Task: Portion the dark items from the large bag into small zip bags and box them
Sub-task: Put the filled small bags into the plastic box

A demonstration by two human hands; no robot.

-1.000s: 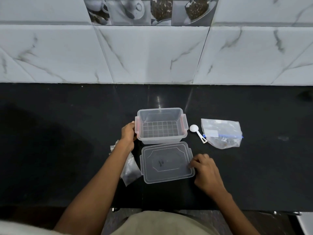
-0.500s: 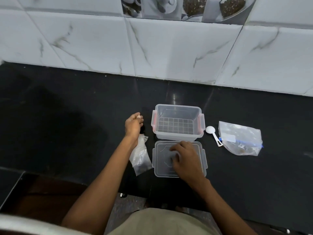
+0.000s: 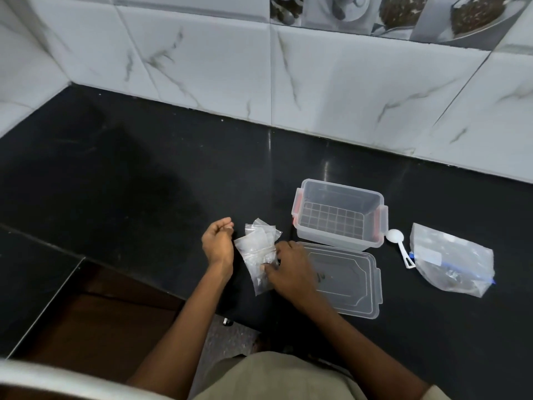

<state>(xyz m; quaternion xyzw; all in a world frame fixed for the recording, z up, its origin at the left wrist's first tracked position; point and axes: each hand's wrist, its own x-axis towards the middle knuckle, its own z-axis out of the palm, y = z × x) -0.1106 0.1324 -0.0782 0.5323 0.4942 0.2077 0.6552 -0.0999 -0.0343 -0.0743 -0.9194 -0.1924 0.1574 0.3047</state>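
Note:
A pile of small clear zip bags point(image 3: 257, 249) lies on the black counter, left of the box lid. My right hand point(image 3: 288, 269) rests on the pile's lower right, fingers pinching the bags. Just left of the pile, my left hand point(image 3: 217, 243) hovers with fingers loosely curled, holding nothing. The clear plastic box point(image 3: 340, 216) with red-lined clips stands open and empty behind the lid point(image 3: 352, 284). To the right lie a white spoon point(image 3: 399, 246) and the large zip bag point(image 3: 452, 261) with dark items inside.
A marble-tiled wall point(image 3: 317, 90) runs along the back of the black counter point(image 3: 144, 183). The counter's front edge drops off near my body, with a brown floor area point(image 3: 95, 321) at lower left.
My right hand moved left from the lid onto the small zip bags. My left hand let go of the box side and shifted down beside the pile. The camera view swung leftward.

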